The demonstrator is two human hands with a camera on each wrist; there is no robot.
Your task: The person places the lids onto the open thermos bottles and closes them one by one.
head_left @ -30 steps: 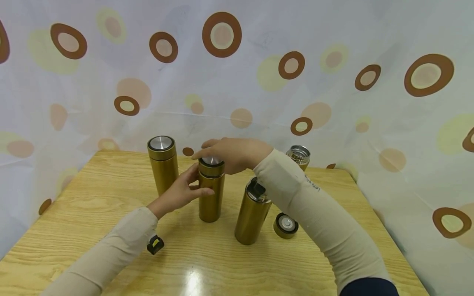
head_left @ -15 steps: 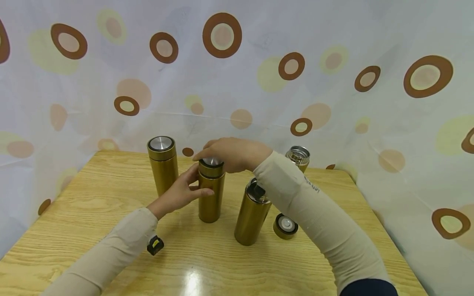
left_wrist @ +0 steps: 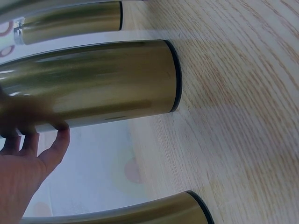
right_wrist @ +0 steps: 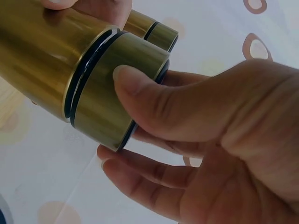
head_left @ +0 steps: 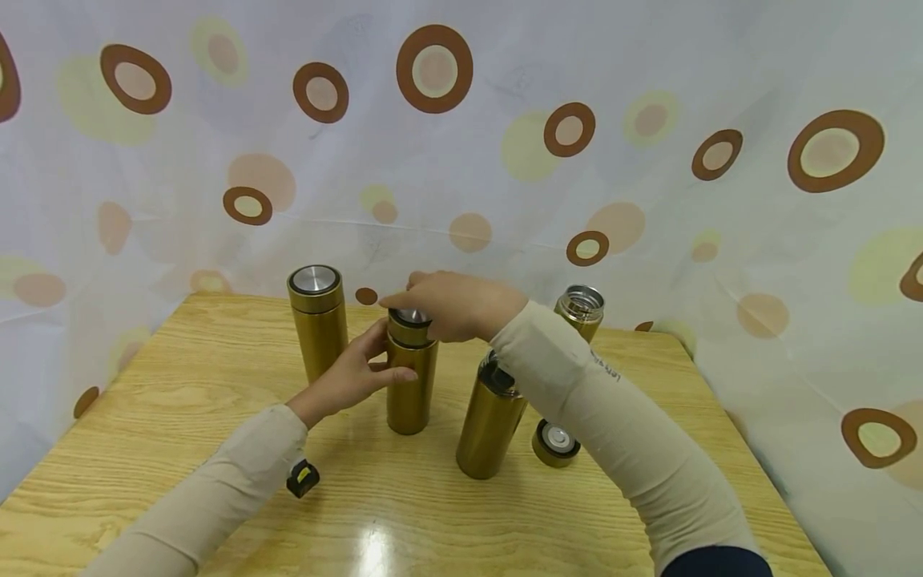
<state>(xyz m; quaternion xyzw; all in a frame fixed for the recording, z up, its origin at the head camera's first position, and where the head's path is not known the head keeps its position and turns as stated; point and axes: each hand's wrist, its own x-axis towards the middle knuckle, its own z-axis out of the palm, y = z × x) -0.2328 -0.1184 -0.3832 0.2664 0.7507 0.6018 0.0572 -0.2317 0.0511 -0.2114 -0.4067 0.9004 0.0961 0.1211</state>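
Observation:
A gold vacuum flask [head_left: 409,397] stands upright near the table's middle. Its left side is gripped by my left hand [head_left: 351,375], with fingers and thumb around the body. From above, my right hand [head_left: 461,304] holds the flask's lid [right_wrist: 120,88], a gold cap with a dark rim and silver top. In the right wrist view, the thumb presses the lid's side and the other fingers lie around it. A thin dark gap shows between lid and body. The left wrist view shows the flask's lower body [left_wrist: 107,84] with a dark base; the left fingertips touch its side.
Behind on the left stands a capped flask [head_left: 317,336]. Right of the held one, an uncapped flask [head_left: 490,433] is partly hidden by the right sleeve. Another uncapped flask [head_left: 582,308] stands farther back. A loose lid [head_left: 555,443] lies upside down on the wooden table [head_left: 404,513].
My right hand has turned a little on the lid, its fingers drawing slightly to the right and its wrist dropping a bit. My left hand and the flasks have stayed in place.

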